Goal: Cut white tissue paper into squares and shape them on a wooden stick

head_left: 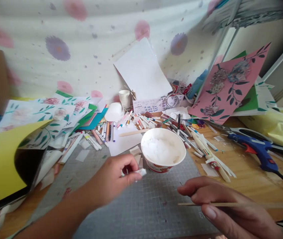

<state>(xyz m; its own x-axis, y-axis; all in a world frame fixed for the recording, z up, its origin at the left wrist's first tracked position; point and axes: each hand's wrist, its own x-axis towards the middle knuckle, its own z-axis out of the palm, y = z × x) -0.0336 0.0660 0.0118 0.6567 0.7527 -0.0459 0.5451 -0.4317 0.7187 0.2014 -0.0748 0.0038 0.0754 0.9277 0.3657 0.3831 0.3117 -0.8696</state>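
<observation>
Pinched between the thumb and fingers of my left hand [114,176] is a small white scrap [141,171], perhaps paper or tissue. My right hand [221,202] holds a thin wooden stick [233,204] between thumb and fingers, its tip pointing left over the mat. Between and beyond both hands stands a paper bowl [163,151] with a white, fluffy or pasty filling. It rests on a grey cutting mat [141,212]. Small pale paper pieces [136,152] lie on the mat just left of the bowl, partly behind my left hand.
Many scattered markers [104,131] lie behind the bowl. A blue glue gun [253,146] with its cord and scissors [241,131] lie at right. Floral cards stand at both sides, including a pink one [231,83]. Yellow sheet [9,159] curves up at left. Paper cups [124,99] stand behind.
</observation>
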